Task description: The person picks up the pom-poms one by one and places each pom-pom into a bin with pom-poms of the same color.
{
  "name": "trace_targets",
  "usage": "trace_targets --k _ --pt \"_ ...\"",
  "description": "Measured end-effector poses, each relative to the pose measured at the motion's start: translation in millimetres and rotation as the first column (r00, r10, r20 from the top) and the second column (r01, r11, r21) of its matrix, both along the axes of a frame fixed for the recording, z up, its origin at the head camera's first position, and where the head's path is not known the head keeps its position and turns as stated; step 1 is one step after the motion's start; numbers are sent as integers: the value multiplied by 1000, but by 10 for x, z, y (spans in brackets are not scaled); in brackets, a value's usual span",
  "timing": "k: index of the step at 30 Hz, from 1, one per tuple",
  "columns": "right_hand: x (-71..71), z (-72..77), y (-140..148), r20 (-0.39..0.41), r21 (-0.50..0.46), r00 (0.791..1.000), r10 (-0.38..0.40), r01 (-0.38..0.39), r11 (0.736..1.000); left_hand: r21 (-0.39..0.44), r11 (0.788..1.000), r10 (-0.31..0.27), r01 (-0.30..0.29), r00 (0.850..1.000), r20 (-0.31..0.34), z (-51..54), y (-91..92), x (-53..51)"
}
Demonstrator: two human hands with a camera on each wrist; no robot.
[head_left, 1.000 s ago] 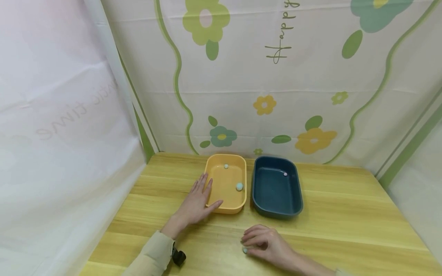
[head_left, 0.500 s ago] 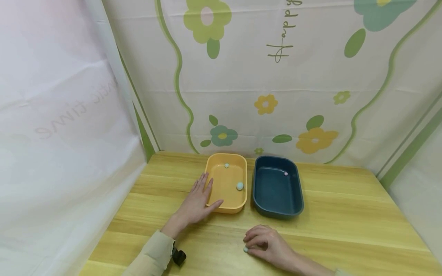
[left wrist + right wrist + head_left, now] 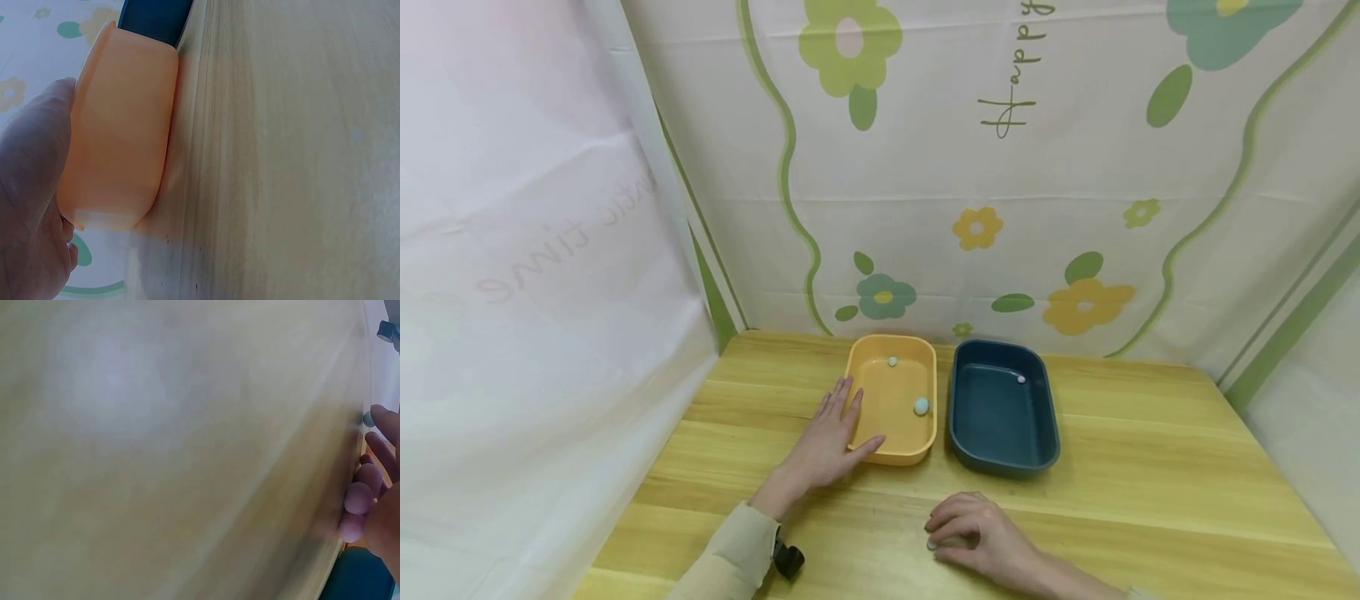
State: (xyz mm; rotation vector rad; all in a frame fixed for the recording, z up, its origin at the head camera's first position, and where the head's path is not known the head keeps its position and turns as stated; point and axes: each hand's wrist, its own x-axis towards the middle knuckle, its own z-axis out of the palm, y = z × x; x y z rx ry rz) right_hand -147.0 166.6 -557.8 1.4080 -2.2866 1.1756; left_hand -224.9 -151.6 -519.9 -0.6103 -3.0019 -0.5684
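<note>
In the head view my left hand (image 3: pixel 820 446) rests on the rim of a yellow plastic tray (image 3: pixel 901 457), with fingers and thumb spread over its left side and near corner. The left wrist view shows the tray's outer wall (image 3: pixel 122 134) beside that hand. A larger pale green ball (image 3: pixel 921 406) and a smaller pale ball (image 3: pixel 892 362) lie inside the tray. Below the trays, my right hand (image 3: pixel 992 537) has a tiny pale green ball (image 3: pixel 932 545) between thumb and index fingertip, at the table surface. Its thumb touches the same ball (image 3: pixel 368 418) in the right wrist view.
Right of the yellow tray stands a dark blue tray (image 3: pixel 1000 462), holding one tiny pink ball (image 3: pixel 1021 379). Both sit near the back of the wooden table (image 3: pixel 1150 483), before a flower-printed cloth (image 3: pixel 925 167). A black wrist device (image 3: pixel 788 560) is on the left wrist.
The right index finger has come down closer to the tiny ball, which has shifted very slightly left. The left hand and both trays stay where they were.
</note>
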Motion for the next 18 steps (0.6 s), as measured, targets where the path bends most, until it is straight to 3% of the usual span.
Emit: trace_targets --k 18 --pt "8 -80 -71 -87 -20 995 -37 36 999 1 1000 0 0 1000 -2 -8 3 7"
